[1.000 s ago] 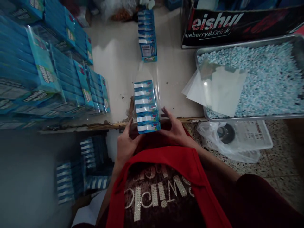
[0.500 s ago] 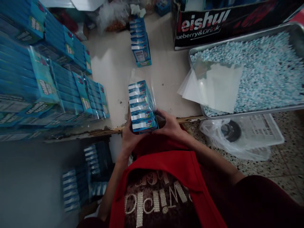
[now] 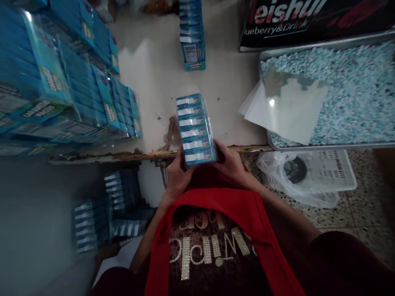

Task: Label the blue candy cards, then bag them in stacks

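A row of small blue candy boxes (image 3: 195, 127) in clear plastic wrap lies at the front edge of the table, its near end facing me. My left hand (image 3: 179, 174) is closed against the left side of its near end. On the opposite side my right hand (image 3: 230, 164) presses the pack, so it is gripped between the two. The undersides and some fingertips are hidden behind the boxes. Farther back on the table stands another row of blue candy boxes (image 3: 193, 37), with no visible wrap over its near end.
Stacked wrapped candy packs (image 3: 89, 90) fill the left of the table. At right are a metal tray (image 3: 333, 146) of pale blue candies, white sheets (image 3: 296, 107) lying on them, and a black carton (image 3: 284, 24). Below sits a white plastic basket (image 3: 333, 172); more packs (image 3: 114, 193) stand lower left.
Both hands, apart from the sides of the pack at first, have closed in on it. The wrap's loose far end no longer sticks out, and the pack is slightly turned.
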`<state>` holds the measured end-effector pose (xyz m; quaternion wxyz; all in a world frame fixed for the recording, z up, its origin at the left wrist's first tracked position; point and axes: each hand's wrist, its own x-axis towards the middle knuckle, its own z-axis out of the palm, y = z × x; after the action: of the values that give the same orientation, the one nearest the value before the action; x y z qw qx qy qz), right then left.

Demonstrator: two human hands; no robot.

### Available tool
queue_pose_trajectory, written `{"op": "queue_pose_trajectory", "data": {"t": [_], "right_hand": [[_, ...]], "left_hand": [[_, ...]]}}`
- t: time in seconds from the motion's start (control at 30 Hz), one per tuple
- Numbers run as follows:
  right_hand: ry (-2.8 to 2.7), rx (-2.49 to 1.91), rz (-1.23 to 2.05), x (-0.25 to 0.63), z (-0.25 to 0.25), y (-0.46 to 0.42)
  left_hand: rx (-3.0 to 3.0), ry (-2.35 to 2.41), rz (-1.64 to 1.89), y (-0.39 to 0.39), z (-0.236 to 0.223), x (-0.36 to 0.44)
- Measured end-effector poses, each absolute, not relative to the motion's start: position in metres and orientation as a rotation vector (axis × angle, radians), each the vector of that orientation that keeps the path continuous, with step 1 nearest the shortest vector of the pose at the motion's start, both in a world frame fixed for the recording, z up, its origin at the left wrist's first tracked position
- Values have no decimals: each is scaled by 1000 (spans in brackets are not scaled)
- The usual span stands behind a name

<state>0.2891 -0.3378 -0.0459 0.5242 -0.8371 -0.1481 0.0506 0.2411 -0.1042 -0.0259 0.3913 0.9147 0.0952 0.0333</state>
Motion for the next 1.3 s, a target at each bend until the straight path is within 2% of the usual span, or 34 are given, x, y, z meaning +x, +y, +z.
{"op": "queue_pose_trajectory", "data": {"t": [0.4,0.53,0.73,0.83,0.97,1.03,1.13,1.3], "right_hand": [[-206,-1988,-53,287,-60,-330],[-272,-2054,-18,287,-55,-337],[-284,-2141,-69,279,-43,-345],[-281,-2055,77,277,-34,-355],[-258,-1685,231,291,-25,-374],[-237,-1503,270,304,-20,-372],[-279,-1325,500,315,-11,-357],[-285,-1361,603,305,-14,-336]], "left_hand": [[2289,156,344,-127,-46,237],[2312,32,295,-115,-43,236],[2277,117,301,-116,-32,225],[2113,72,242,-113,-29,225],[1746,3,192,-103,-16,231],[1775,-109,220,-105,-12,236],[1969,-264,270,-116,-17,244],[2094,-115,441,-132,-34,250]]}}
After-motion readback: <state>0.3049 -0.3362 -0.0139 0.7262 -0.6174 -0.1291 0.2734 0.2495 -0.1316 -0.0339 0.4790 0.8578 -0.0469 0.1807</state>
